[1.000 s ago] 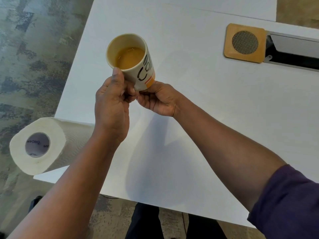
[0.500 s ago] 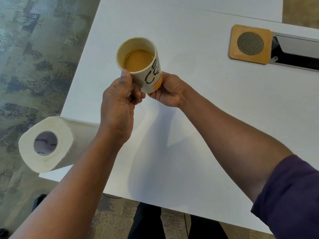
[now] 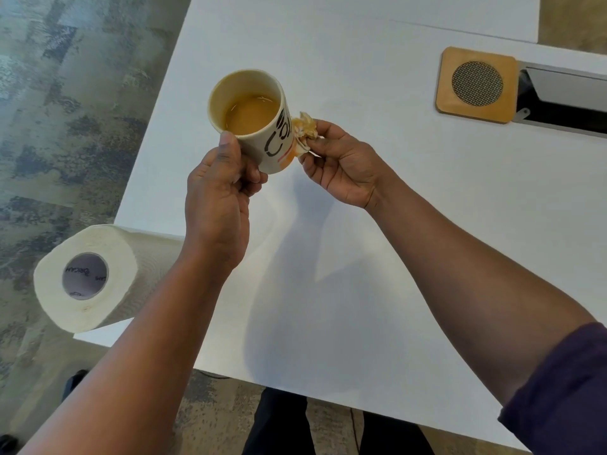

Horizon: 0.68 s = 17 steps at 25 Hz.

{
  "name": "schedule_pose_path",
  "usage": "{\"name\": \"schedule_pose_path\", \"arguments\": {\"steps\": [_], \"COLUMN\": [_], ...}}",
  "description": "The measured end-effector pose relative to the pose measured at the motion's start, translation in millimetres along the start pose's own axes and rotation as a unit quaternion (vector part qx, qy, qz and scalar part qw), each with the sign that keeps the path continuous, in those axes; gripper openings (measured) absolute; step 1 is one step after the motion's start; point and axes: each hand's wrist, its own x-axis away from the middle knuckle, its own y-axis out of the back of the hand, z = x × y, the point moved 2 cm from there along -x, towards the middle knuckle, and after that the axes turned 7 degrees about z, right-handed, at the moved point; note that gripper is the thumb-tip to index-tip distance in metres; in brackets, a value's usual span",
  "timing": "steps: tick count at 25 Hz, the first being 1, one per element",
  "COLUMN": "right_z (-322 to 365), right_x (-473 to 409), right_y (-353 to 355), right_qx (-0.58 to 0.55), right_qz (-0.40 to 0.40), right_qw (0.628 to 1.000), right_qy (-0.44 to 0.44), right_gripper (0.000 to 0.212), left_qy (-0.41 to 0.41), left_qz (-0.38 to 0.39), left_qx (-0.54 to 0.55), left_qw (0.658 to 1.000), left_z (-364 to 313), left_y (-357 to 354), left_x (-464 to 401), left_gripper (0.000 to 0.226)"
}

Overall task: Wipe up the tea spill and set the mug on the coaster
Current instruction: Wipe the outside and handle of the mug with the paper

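A cream mug [image 3: 262, 126] with black lettering and tea inside is held tilted above the white table [image 3: 394, 224]. My left hand [image 3: 220, 195] grips it from the near side, thumb on the rim. My right hand [image 3: 341, 162] pinches a crumpled, tea-stained paper wad [image 3: 305, 129] against the mug's right side near its base. The square wooden coaster [image 3: 476, 83] with a round mesh centre lies flat at the far right of the table, well apart from the mug. No spill shows on the table surface.
A roll of paper towel [image 3: 88, 277] lies on its side at the table's near-left corner, overhanging the edge. A metal cable hatch [image 3: 565, 96] is set into the table just right of the coaster. Patterned carpet lies to the left.
My right hand has slid from under the mug to its right side, and the stained paper wad now shows. The mug stays raised in my left hand.
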Motion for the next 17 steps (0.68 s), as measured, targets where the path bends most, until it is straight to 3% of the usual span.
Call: {"name": "schedule_pose_path", "arguments": {"steps": [10,17], "right_z": [-39.3,-33.1], "right_x": [23.3,20.8], "right_y": [-1.7,9.1], "right_qx": [-0.044,-0.05], "right_qz": [0.031,-0.068], "right_qw": [0.998,0.996], "right_qy": [-0.027,0.012], "right_gripper": [0.029,0.025], "left_qy": [-0.021,-0.024], "left_qz": [-0.005,-0.005], "left_qx": [0.007,0.011], "left_qw": [1.0,1.0], "left_z": [-3.4,-6.9], "left_y": [-2.1,-6.2], "left_x": [-8.9,-7.1], "left_gripper": [0.052,0.053]}}
